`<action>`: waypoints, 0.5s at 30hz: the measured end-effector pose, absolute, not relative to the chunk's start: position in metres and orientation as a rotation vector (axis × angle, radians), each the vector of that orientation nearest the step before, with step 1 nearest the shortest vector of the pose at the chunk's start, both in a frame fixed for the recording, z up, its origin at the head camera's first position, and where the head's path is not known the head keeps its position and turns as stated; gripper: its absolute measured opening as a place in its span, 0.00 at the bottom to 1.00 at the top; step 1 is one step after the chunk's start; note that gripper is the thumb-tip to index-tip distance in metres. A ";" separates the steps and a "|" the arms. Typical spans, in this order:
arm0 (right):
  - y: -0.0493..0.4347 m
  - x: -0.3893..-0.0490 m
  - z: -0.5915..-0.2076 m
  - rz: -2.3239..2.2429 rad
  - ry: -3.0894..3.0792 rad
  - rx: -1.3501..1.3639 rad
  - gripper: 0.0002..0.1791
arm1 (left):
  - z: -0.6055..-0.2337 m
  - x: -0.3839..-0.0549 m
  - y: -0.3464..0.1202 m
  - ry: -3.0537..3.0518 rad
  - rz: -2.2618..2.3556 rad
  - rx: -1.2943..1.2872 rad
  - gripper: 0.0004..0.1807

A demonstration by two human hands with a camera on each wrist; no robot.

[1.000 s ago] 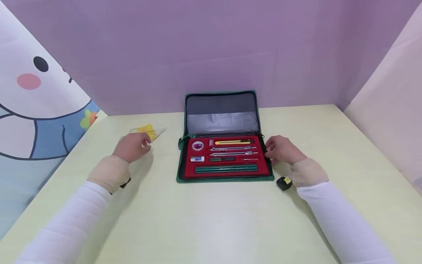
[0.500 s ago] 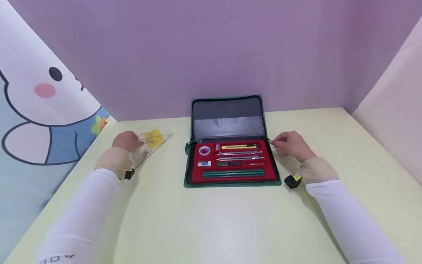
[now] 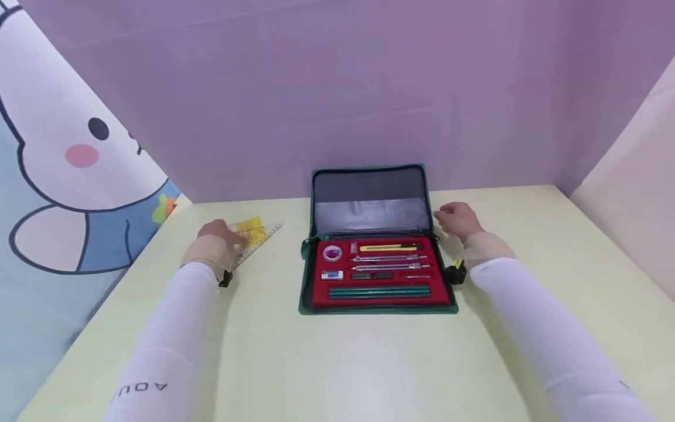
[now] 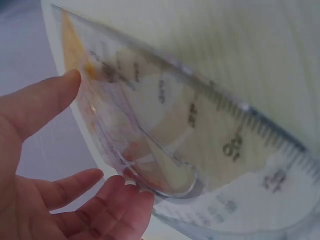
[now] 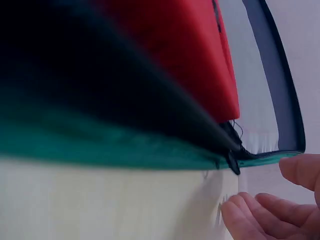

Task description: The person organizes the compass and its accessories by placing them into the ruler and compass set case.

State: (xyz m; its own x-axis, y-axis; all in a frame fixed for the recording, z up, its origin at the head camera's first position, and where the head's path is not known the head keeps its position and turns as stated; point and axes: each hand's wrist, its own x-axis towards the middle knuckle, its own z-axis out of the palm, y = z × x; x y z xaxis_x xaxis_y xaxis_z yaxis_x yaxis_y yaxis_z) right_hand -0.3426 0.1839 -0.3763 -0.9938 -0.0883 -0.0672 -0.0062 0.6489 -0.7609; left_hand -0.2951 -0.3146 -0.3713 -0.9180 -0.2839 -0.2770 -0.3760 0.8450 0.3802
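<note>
My left hand [image 3: 222,234] is at the left edge of a clear set square [image 4: 200,120] with printed scale marks. Its thumb and fingers are spread apart at that edge; whether they press on it I cannot tell. A yellow sheet or piece [image 3: 258,227] lies with the clear plastic. My right hand [image 3: 457,220] is beside the hinge corner of a green zip case [image 3: 377,312], near the zipper pull [image 5: 233,163]. Nothing shows between its parted thumb and fingers; contact with the lid [image 3: 369,183] is unclear.
The open case's red tray [image 3: 385,302] holds a yellow utility knife [image 3: 390,248], two compasses [image 3: 387,258], green pencils [image 3: 379,292], an eraser [image 3: 332,275] and a round purple-centred item [image 3: 332,253]. A purple wall [image 3: 369,88] stands behind the pale table [image 3: 316,369].
My left hand has moved off the set square to the left, then back right to its edge. My right hand has shifted farther back along the case's right side. The view has tilted slightly.
</note>
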 end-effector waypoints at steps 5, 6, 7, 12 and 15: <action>0.170 -0.352 -0.381 -1.422 2.611 -0.097 0.26 | -0.371 -0.294 -0.317 2.779 0.680 -0.606 0.37; 0.168 -0.354 -0.383 -1.454 2.583 -0.092 0.26 | -0.371 -0.293 -0.318 2.773 0.686 -0.619 0.38; 0.165 -0.356 -0.383 -1.479 2.556 -0.080 0.26 | -0.370 -0.292 -0.320 2.773 0.684 -0.629 0.39; 0.159 -0.363 -0.386 -1.568 2.495 -0.037 0.26 | -0.371 -0.289 -0.327 2.781 0.657 -0.641 0.40; 0.161 -0.365 -0.386 -1.575 2.502 -0.030 0.26 | -0.373 -0.288 -0.329 2.761 0.685 -0.650 0.39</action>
State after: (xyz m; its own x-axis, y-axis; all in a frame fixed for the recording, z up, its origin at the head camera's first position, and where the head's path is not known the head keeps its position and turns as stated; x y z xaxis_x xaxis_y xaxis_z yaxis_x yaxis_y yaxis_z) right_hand -0.3647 0.1605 -0.3863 -0.9827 -0.1151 -0.1450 0.0810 0.4372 -0.8957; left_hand -0.2882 -0.3291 -0.3730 -0.8772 -0.3641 -0.3129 -0.4681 0.7933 0.3893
